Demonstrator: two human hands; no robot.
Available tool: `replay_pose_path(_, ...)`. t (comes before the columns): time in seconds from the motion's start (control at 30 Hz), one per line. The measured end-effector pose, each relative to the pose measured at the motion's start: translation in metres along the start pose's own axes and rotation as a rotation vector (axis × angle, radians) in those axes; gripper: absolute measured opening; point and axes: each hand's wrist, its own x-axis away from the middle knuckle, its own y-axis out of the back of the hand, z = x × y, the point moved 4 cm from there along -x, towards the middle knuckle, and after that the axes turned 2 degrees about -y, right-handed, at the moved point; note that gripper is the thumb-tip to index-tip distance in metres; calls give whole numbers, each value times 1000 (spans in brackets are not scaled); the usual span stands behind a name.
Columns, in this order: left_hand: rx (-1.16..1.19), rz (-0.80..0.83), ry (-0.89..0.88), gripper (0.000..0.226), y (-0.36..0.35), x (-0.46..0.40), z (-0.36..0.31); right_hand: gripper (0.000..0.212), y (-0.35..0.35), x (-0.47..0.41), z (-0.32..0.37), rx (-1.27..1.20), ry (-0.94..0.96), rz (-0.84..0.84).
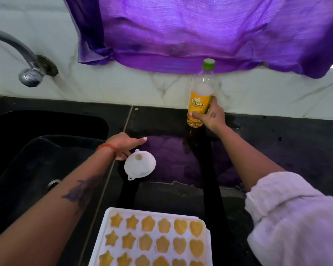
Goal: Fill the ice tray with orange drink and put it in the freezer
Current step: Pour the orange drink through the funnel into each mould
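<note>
Tray [112, 244] sits brim-full of orange drink at the near desk edge, so the right hand [210, 115] wraps the capped bottle [200, 96] upright by the wall, out of harm's way, while the left hand [126, 144], fingers straight, rests beside the funnel [139, 166].

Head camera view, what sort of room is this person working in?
Most likely a home kitchen: a dark sink with a wall tap over it, a black countertop against a marble-look backsplash, and an ice tray filled with orange drink.
</note>
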Motion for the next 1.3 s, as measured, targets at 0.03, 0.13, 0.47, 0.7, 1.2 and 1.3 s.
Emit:
replay_pose_path(0.03, 19, 48, 16, 52, -3, -1, 0, 76, -1, 0, -1, 20, -21, 22)
replay_pose_path(0.13, 25, 102, 4, 42, -7, -2, -1, 78, 0, 12, -3, 53, -147, 116)
replay_pose_path(0.47, 264, 140, -104, 21, -13, 8, -10, 42, 11, 218, 15, -119, 19, 205)
replay_pose_path(0.7, 397, 43, -371, 26, 8, 6, -34, 31, 1, 287, -17, 257, -27, 204)
replay_pose_path(1.2, 230, -382, -624, 26, 1, -67, -82, 31, -4, 325, -29, 203, -281, -73)
replay_pose_path(1.3, 222, -424, -611, 24, 0, -77, -83, 31, -7, 326, -31, 212, -301, -82)
